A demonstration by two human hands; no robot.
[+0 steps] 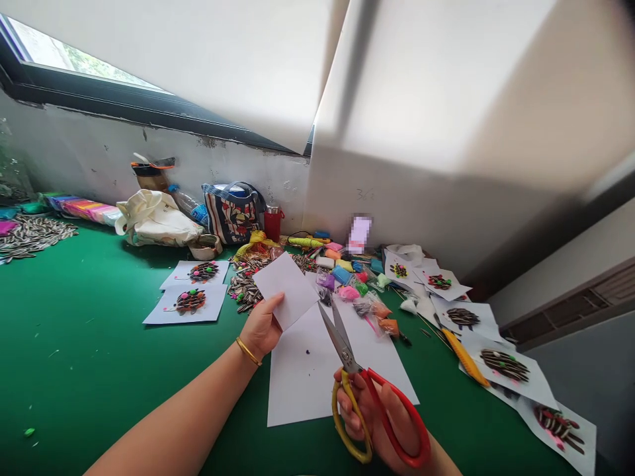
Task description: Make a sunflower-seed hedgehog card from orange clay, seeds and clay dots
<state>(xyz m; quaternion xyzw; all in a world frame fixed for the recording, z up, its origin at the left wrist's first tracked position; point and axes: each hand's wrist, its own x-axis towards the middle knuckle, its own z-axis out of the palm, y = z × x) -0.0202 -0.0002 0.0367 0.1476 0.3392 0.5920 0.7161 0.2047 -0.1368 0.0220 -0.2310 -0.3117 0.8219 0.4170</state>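
My left hand, with a gold bangle at the wrist, pinches a small white paper card by its lower edge, thumb on top. In my right hand is a pair of scissors with one yellow and one red handle. Their blades are slightly apart and point up toward the card's right corner. Below both hands a larger white sheet lies flat on the green table, with a few tiny dark specks on it.
Sunflower seeds lie heaped behind the card, beside bagged coloured clay. Seed-decorated cards lie left; more cards and a yellow utility knife lie right. A patterned bag and cream cloth bag stand by the wall.
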